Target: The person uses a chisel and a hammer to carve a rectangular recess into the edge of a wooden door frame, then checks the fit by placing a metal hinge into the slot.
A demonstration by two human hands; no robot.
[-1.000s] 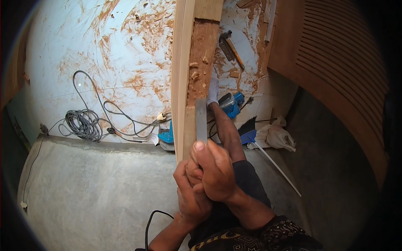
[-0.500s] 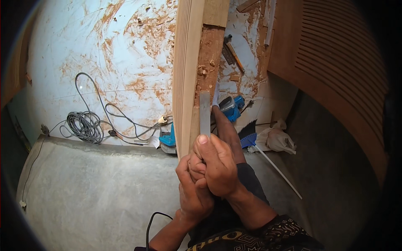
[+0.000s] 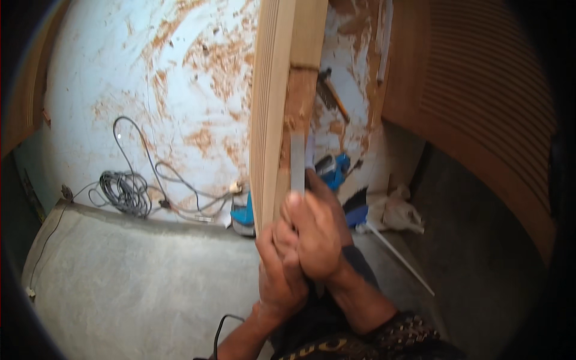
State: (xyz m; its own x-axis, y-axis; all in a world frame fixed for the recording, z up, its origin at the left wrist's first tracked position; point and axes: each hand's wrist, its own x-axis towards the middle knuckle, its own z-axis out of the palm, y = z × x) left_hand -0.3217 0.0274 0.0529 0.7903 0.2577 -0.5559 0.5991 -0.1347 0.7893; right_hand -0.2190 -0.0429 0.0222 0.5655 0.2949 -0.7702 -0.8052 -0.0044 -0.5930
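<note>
A chisel with a flat grey metal blade (image 3: pixel 297 163) points away from me, its tip in a shallow recess (image 3: pixel 302 90) cut into the edge of a grooved wooden door panel (image 3: pixel 269 120). My right hand (image 3: pixel 318 240) is closed around the chisel, thumb pressed on top of the blade's near end. Wrapped up against it from the left and below, my left hand (image 3: pixel 279 270) is also closed; both hands hide the handle. Small wood chips lie just ahead of the tip. Motion blurs the hands slightly.
Shavings litter the white sheet (image 3: pixel 108 66). A coiled cable (image 3: pixel 123 192) lies left, and blue power tools (image 3: pixel 242 213) stand on both sides of the panel. At right are a hammer (image 3: pixel 336 99), a blue brush with a white handle (image 3: pixel 399 255) and a slatted wooden panel (image 3: pixel 480 78).
The chisel blade has slid farther along the recess, away from me, with both hands still around it. The whole view has shifted, so the surroundings sit slightly lower.
</note>
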